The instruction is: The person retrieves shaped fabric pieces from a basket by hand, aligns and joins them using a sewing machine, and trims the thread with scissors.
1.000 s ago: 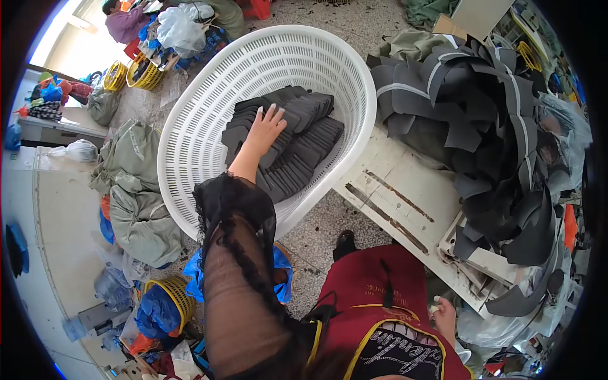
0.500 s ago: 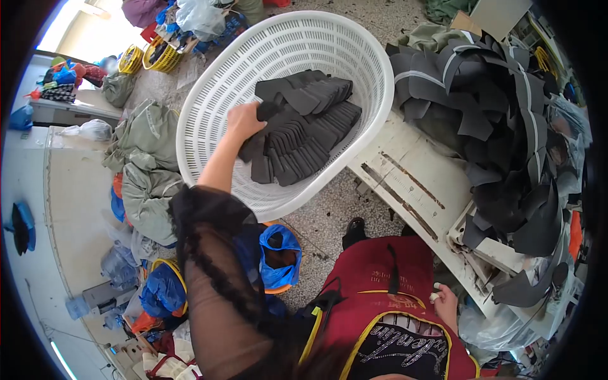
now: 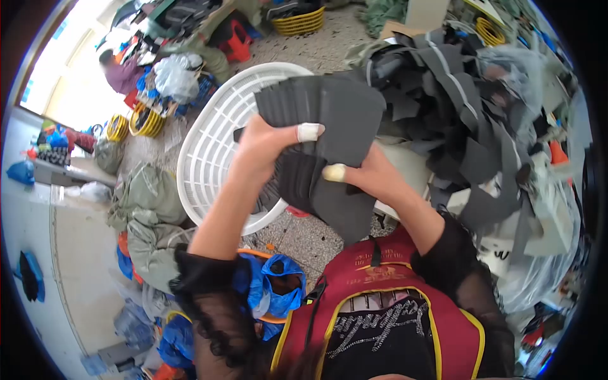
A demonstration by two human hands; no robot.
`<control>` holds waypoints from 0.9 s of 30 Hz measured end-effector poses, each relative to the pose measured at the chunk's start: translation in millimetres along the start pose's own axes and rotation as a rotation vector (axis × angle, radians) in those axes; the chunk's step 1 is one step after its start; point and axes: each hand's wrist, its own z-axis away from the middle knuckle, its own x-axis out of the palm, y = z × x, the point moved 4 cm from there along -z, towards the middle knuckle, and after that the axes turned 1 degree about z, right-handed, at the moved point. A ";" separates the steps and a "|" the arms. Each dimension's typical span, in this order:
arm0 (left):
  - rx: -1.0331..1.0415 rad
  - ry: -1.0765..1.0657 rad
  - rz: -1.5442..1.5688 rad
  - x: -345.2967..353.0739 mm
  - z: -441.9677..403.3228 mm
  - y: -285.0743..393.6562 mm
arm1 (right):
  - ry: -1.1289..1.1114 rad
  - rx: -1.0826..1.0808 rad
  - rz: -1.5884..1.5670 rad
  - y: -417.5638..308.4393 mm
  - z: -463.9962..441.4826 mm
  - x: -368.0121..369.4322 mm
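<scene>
A thick fan of dark grey cut fabric pieces point(image 3: 348, 117) is held up before me, between both hands and partly over the basket. My left hand point(image 3: 259, 145) grips its left part, the thumb with white tape pressed on top. On the lower right, my right hand point(image 3: 373, 174) clasps the same pieces, its thumb wrapped in yellowish tape. Most fingers of both hands are hidden beneath the layers. Behind the pieces stands the white slatted plastic basket point(image 3: 201, 149); some dark pieces show low inside it, largely covered by my arm.
To the right, a large heap of dark grey strips point(image 3: 443, 107) covers the sewing table. Blue bags point(image 3: 288, 288) sit near my feet, and grey-green sacks point(image 3: 152, 196) lie at left. A person point(image 3: 123, 73) is at the far left back, near yellow baskets point(image 3: 147, 120).
My left hand has come up out of the basket with a stack of fabric pieces. My right hand has risen from beside the apron and now holds them too. The view has shifted.
</scene>
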 end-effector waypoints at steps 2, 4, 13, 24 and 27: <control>-0.053 -0.084 0.338 13.2 15.7 -20.4 | 0.040 0.133 -0.259 1.8 20.0 -3.6; 0.078 -0.327 0.436 33.3 31.3 -33.4 | 0.101 0.095 -0.353 13.2 40.8 -18.6; -0.414 -0.317 0.518 107.9 71.3 -129.0 | 0.398 0.290 0.512 -7.4 114.2 -60.1; -0.328 -0.312 0.363 158.6 93.2 -117.1 | 0.905 -0.473 1.150 -53.0 164.8 -68.8; -0.271 -0.353 0.320 161.2 100.1 -111.1 | 0.903 -0.516 1.148 -56.6 166.8 -65.8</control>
